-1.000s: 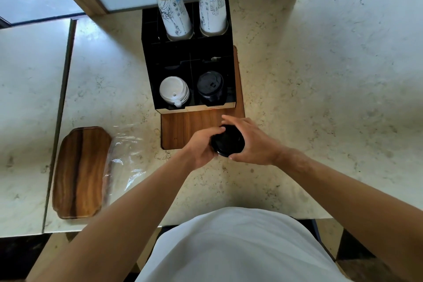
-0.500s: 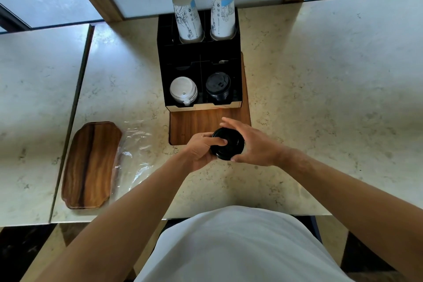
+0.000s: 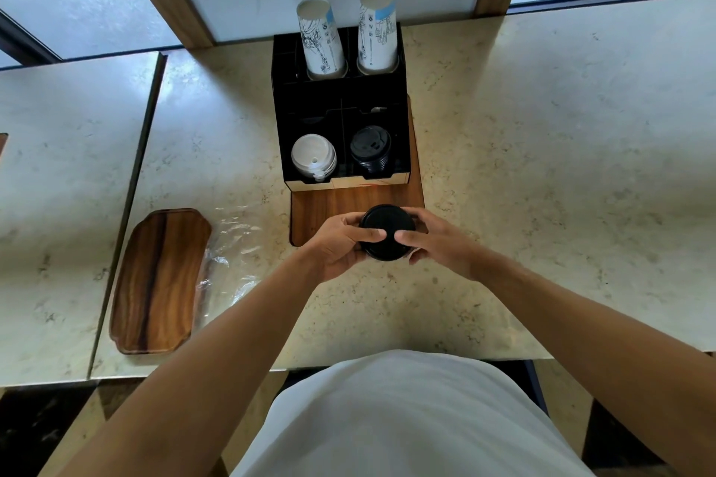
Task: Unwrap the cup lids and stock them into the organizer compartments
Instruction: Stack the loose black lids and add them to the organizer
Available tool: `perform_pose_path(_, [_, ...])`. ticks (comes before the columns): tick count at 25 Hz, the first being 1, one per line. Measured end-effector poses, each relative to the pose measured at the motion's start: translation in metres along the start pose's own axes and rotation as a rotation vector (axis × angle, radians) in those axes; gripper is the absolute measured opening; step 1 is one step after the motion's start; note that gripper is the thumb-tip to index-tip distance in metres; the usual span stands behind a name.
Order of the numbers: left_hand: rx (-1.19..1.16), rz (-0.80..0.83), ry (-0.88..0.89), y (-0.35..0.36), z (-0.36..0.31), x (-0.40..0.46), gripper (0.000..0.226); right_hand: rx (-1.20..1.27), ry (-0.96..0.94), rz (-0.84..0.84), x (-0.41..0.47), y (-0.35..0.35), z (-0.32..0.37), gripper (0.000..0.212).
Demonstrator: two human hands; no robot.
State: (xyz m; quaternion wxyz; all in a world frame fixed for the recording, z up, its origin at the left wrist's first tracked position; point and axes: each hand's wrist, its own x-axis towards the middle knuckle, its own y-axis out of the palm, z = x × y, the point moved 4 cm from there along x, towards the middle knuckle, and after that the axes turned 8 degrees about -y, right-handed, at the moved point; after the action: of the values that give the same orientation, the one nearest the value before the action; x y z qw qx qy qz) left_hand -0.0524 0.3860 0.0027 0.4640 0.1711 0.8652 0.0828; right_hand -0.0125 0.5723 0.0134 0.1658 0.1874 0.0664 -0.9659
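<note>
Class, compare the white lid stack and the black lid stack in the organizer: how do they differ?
The white lid stack fills the front left compartment; the black lid stack fills the front right. The white one is pale with a tab at its near edge; the black one is dark with ribbed sides. Both stand upright in the organizer.

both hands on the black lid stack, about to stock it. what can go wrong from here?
1. The black lid stack is pinched only at its sides by the left hand and right hand; loose lids could slip apart.
2. The front right compartment already holds black lids, so adding more may overfill it.
3. The plastic wrap on the counter could slide off.
</note>
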Motion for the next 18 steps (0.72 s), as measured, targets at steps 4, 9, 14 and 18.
perform_pose_path(4, [-0.013, -0.016, -0.022, 0.0, 0.002, -0.001, 0.046, 0.103, 0.033, -0.091, 0.0, 0.0, -0.004, 0.049])
perform_pose_path(9, [-0.019, -0.047, -0.019, -0.005, 0.002, -0.003, 0.048, 0.111, 0.036, -0.117, 0.004, 0.003, -0.001, 0.047])
perform_pose_path(14, [-0.024, -0.027, 0.006, -0.009, -0.005, -0.006, 0.051, 0.172, 0.041, -0.127, 0.011, 0.002, 0.005, 0.042])
perform_pose_path(18, [-0.013, -0.034, 0.012, -0.009, -0.011, -0.006, 0.046, 0.23, 0.061, -0.125, 0.017, -0.001, 0.008, 0.037])
